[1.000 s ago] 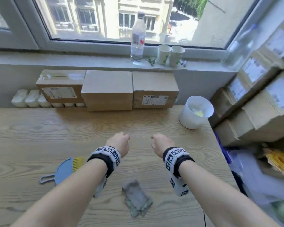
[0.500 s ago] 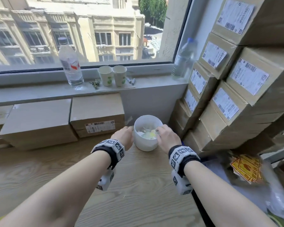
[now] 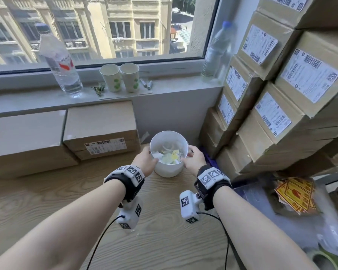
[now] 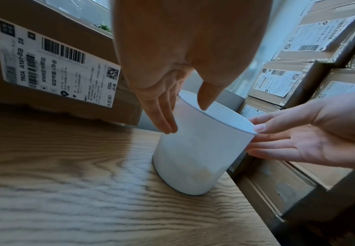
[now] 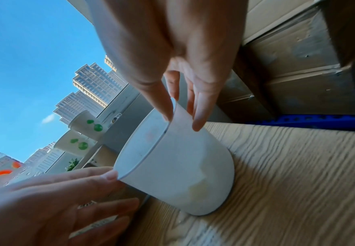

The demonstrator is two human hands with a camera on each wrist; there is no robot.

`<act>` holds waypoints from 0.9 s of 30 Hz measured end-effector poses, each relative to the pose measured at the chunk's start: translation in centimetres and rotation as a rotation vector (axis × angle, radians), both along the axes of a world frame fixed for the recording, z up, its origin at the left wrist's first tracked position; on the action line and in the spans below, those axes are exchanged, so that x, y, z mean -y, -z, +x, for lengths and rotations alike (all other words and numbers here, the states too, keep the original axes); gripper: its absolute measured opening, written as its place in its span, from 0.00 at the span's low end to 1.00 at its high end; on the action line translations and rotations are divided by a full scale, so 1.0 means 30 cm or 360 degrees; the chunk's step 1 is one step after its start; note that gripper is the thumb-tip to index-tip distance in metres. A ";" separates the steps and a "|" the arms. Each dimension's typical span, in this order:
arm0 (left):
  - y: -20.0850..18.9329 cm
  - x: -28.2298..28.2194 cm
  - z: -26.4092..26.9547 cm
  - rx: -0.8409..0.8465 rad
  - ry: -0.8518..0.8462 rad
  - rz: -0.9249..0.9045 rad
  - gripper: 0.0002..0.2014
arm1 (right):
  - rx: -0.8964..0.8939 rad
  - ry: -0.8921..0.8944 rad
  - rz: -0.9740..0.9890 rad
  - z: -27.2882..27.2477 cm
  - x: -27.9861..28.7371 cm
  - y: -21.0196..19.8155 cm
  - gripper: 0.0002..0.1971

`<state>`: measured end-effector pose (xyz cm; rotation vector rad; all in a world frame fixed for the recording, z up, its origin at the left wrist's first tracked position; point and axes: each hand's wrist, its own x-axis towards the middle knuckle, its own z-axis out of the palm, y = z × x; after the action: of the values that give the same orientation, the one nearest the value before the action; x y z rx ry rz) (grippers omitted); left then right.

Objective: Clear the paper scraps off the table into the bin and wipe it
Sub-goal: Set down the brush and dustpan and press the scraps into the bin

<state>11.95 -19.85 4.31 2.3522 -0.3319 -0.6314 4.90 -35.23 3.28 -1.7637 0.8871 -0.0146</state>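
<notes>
Small white round plastic bin (image 3: 169, 168) sits upright at the far right corner of the light wood-grain table (image 3: 164, 240), just in front of the grey wall under the window sill, between the brown cardboard box with the barcode label (image 3: 101, 131) on its left and the stack of labelled cartons (image 3: 271, 123) on its right. Inside: loose white and pale yellow paper scraps (image 3: 169, 155), well below the rim. Left hand (image 3: 145, 162) is on the bin's left side, fingers (image 4: 161, 114) nearly straight and laid down the wall, thumb (image 4: 209, 94) over the rim; contact looks light, not a closed grip. Right hand (image 3: 193, 159) mirrors it on the right side: fingers (image 5: 200, 109) extended down the outer wall, thumb (image 5: 161, 101) at or just inside the rim. Call both hands largely open, cupping the bin between them. Handling, as judgement: thin-walled, smooth, and nearly empty, so very light; it probably flexes if squeezed at the rim and could slip through flat fingers. It tapers toward the base, which helps a lift from the sides. Best hold is mid-wall or just under the rim with opposed palms, or thumb inside and fingers outside on one side. Keep it level, since the scraps are light and would spill or blow out. Little clearance to the cartons on the right, so draw it toward the person before lifting.
</notes>
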 end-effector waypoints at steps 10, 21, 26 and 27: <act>-0.048 -0.229 -0.073 0.0002 -0.0143 -0.0068 0.18 | 0.0033 0.0047 0.0208 -0.094 -0.251 -0.038 0.32; -0.075 -0.861 -0.158 -0.0017 -0.0412 -0.0126 0.18 | 0.0070 -0.0169 0.0285 -0.091 -0.841 -0.080 0.34; -0.076 -1.253 -0.204 -0.0045 -0.0605 -0.0089 0.18 | 0.0025 -0.0420 0.0404 -0.055 -1.197 -0.053 0.35; -0.073 -1.323 -0.212 -0.0053 -0.0649 -0.0101 0.18 | -0.0004 -0.0463 0.0428 -0.048 -1.264 -0.053 0.36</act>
<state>5.59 19.85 6.50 2.2529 0.1408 -0.4537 3.47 2.68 4.88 -1.6226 0.5961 0.2842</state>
